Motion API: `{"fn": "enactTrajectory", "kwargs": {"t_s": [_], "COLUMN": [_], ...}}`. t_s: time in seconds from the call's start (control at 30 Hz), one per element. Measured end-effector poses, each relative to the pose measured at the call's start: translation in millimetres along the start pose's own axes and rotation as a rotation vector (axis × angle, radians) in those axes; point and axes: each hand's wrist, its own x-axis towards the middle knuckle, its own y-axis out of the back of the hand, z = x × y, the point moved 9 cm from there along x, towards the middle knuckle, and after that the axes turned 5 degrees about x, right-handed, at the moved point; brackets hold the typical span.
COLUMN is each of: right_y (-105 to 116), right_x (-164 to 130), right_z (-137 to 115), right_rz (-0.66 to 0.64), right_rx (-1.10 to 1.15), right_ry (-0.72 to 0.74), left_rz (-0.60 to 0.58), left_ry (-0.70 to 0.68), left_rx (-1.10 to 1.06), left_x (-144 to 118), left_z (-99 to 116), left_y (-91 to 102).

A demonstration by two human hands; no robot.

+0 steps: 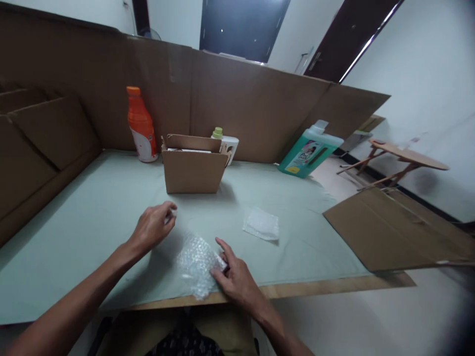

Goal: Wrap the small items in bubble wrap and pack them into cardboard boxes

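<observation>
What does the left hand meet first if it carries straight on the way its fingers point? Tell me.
Probably the open cardboard box. The left hand points up the table toward it, with only bare green mat between, though depth is hard to judge.

Clear bubble wrap (196,264), matt cardboard box (193,170), glossy plastic orange bottle (141,126), smooth pale tabletop (92,207).

A crumpled sheet of clear bubble wrap (196,264) lies flat near the front edge of the pale green counter (92,222), bunched into a lumpy oblong; a smaller folded clear bubble-wrap piece (261,223) rests apart to its right
</observation>
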Motion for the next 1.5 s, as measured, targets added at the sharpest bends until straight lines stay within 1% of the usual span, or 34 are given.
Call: {"fn": "enactTrajectory", "kwargs": {"t_s": [0.03,0.07,0.13,0.17,0.23,0.3,0.33,0.4,0.43,0.5,0.53,0.57,0.63,0.7,0.77,0.83,0.9,0.93,1.0,1.07,1.1,1.17,1.23,1.3,1.37,1.43,1.5], "right_y": [2.7,11.6,44.7,64.9,103.5,135.8,149.2,169.3,176.0,184.4,188.1,191.8,196.1,193.9,188.3,180.6,164.6,152.2,120.3,84.3,67.7,40.7,21.4,7.3,-0.6,-2.0,-0.7], "right_x": [-3.0,-3.9,-1.7,0.2,6.2,14.5,18.5,24.4,26.1,26.2,23.2,18.4,7.1,0.2,-2.8,-4.8,-2.7,0.1,7.5,16.7,21.9,33.5,46.2,57.6,65.8,70.9,74.9], "right_z": [-1.9,-2.7,-1.6,0.9,12.7,33.2,44.1,60.9,65.5,65.9,62.1,56.7,43.6,25.7,1.2,-20.2,-32.6,-34.9,-32.5,-24.3,-20.0,-13.7,-11.1,-8.7,-5.6,-3.7,-4.6], "right_rz": [0.015,0.059,0.218,0.305,0.439,0.507,0.531,0.578,0.605,0.669,0.724,0.788,0.891,0.91,0.872,0.832,0.752,0.692,0.556,0.424,0.371,0.294,0.238,0.183,0.137,0.115,0.095], "right_rx": [0.003,-0.023,-0.165,-0.273,-0.506,-0.659,-0.684,-0.656,-0.625,-0.576,-0.516,-0.409,-0.077,0.279,0.49,0.594,0.642,0.663,0.701,0.698,0.671,0.56,0.415,0.309,0.236,0.151,0.09], "right_ry": [0.012,0.033,0.099,0.132,0.149,0.098,0.067,0.032,0.029,0.036,0.047,0.063,0.111,0.174,0.22,0.219,0.162,0.123,0.038,-0.04,-0.063,-0.059,-0.011,0.027,0.04,0.039,0.039], "left_rz": [0.052,0.084,0.112,0.117,0.121,0.094,0.072,0.039,0.037,0.062,0.075,0.077,0.059,0.02,-0.021,-0.066,-0.125,-0.16,-0.232,-0.261,-0.241,-0.171,-0.129,-0.157,-0.196,-0.22,-0.214], "left_ry": [-0.033,-0.059,-0.091,-0.107,-0.152,-0.206,-0.234,-0.272,-0.277,-0.235,-0.196,-0.154,-0.065,0.027,0.118,0.167,0.162,0.153,0.169,0.245,0.295,0.377,0.428,0.451,0.45,0.414,0.362], "left_rx": [0.014,0.023,0.028,0.025,0.025,0.034,0.035,0.014,-0.011,-0.084,-0.133,-0.193,-0.335,-0.484,-0.627,-0.78,-0.939,-1.012,-1.133,-1.21,-1.227,-1.209,-1.132,-1.033,-0.937,-0.841,-0.734], "left_x": [14.5,27.2,43.9,46.1,37.1,13.4,-1.9,-33.8,-48.3,-70.5,-77.8,-82.6,-85.5,-81.9,-76.2,-72.9,-75.7,-80.0,-94.0,-111.3,-119.3,-131.6,-137.8,-138.6,-136.3,-133.4,-132.0], "left_z": [9.2,17.7,31.5,36.7,43.7,46.1,46.1,44.1,42.2,36.2,32.8,30.0,26.8,26.6,29.6,39.4,57.9,68.9,88.5,96.6,94.4,80.7,61.4,44.7,33.8,31.0,33.7], "left_y": [3.0,3.0,-3.0,-7.5,-17.0,-28.4,-34.0,-42.2,-43.6,-41.2,-38.6,-36.1,-31.1,-26.8,-23.8,-24.0,-28.8,-33.3,-47.2,-62.9,-68.8,-75.5,-78.4,-81.2,-81.7,-79.1,-73.7]}}
